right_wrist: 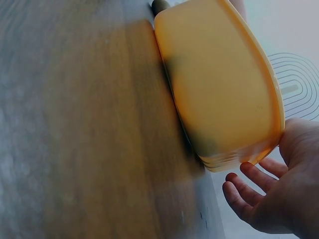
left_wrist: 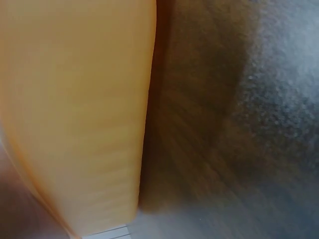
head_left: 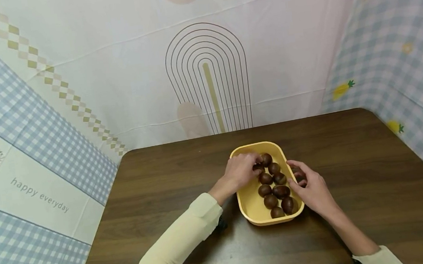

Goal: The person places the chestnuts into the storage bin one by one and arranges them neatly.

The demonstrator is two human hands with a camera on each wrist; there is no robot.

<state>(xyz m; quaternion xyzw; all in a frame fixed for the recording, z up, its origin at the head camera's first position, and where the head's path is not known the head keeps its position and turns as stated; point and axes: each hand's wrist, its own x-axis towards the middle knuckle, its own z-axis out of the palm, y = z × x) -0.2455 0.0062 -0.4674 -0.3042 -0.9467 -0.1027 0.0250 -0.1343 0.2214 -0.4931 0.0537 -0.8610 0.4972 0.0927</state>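
A yellow rectangular plastic box (head_left: 249, 208) sits on the table, with several glossy brown chestnuts (head_left: 281, 191) lying loosely in two rows inside it. My left hand (head_left: 239, 170) reaches over the left rim, its thumb and fingers around a chestnut (head_left: 258, 169) near the far end. Beside the box's right wall, my right hand (head_left: 312, 188) has its thumb and a fingertip at the rim, the other fingers loosely bent. In the right wrist view, those fingers (right_wrist: 254, 174) are spread just beside the box wall (right_wrist: 224, 84). Only the box's outer side (left_wrist: 75, 109) shows in the left wrist view; the left hand's grip is hidden there.
The dark wooden table (head_left: 169, 176) ends at a far edge against a pale hanging cloth (head_left: 285, 54) with line arches. Blue checked cloth (head_left: 417, 82) hangs along the right side, and another checked cloth (head_left: 16, 106) along the left.
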